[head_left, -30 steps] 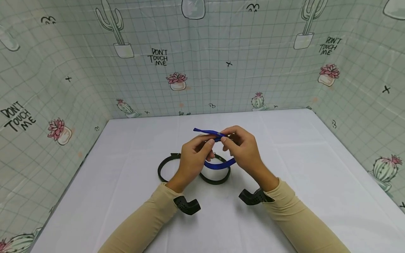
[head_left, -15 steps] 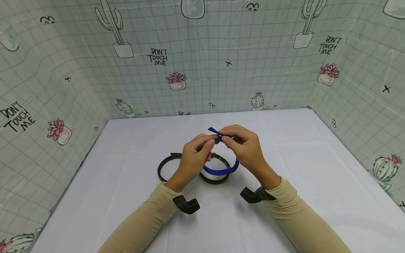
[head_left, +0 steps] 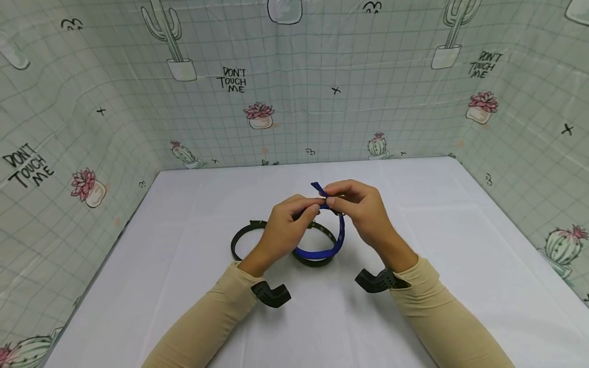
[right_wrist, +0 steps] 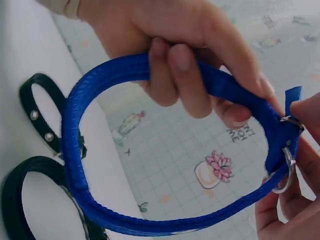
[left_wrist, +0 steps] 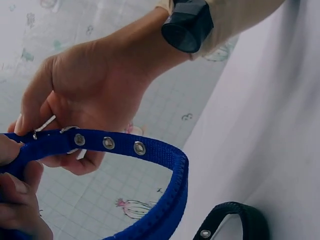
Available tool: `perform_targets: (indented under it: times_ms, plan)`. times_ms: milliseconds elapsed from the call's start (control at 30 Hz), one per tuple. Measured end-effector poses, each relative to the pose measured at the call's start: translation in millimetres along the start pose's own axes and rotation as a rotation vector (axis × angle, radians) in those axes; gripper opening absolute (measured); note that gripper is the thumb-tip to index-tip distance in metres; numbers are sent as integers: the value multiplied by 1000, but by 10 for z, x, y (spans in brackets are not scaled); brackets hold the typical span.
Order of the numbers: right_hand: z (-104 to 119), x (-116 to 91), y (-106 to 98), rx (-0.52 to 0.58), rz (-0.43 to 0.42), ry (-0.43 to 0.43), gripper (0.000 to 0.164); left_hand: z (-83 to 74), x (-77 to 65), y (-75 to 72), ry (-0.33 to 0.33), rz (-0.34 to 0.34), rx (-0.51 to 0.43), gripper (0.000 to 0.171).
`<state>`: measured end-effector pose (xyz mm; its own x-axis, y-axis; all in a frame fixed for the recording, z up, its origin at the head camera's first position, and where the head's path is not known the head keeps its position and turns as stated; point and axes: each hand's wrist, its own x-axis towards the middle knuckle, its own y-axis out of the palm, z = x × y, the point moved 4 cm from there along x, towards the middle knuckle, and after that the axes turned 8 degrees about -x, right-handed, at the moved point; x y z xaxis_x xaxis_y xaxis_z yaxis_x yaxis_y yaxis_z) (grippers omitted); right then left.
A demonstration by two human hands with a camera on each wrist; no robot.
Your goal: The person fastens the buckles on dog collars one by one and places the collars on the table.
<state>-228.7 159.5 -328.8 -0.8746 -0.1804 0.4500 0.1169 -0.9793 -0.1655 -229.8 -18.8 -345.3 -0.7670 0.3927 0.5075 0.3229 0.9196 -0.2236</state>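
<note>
A blue dog collar (head_left: 320,254) forms a closed loop in the air between both hands. My left hand (head_left: 287,220) grips its padded band, fingers curled round it in the right wrist view. My right hand (head_left: 365,207) pinches the collar at the metal buckle (right_wrist: 292,122), where a short strap end (right_wrist: 294,96) sticks up past the fingers. Beside the buckle hangs a D-ring (right_wrist: 289,175). Metal eyelets (left_wrist: 109,143) line the strap in the left wrist view.
Two dark collars lie looped on the white table (head_left: 414,245): one dark collar (head_left: 240,236) is partly behind the left hand, the other dark collar (head_left: 325,231) lies beneath the blue one. Cactus-print cloth (head_left: 303,102) stands round the table.
The blue strap's free end, long and pointing left before, is now shorter and points up. Both hands have shifted slightly right, and the collar's loop hangs rounder between them.
</note>
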Motion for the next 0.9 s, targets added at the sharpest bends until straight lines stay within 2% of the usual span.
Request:
perform_targets:
  times_ms: [200, 433, 567, 733, 900]
  plan:
    - [-22, 6, -6, 9, 3, -13, 15, -53, 23, -25, 18, 21, 77, 23]
    - [-34, -2, 40, 69, 24, -46, 12, -85, 45, -95, -24, 54, 122, 21]
    - [-30, -8, 66, 98, 4, -53, 12, -78, 52, -92, -63, 78, 122, 20]
    - [-13, -2, 90, 214, -42, -28, 17, -81, 62, -75, -64, 82, 112, 21]
    - [-36, 10, 128, 344, -51, 55, 22, -74, 52, -92, -69, 67, 112, 21]
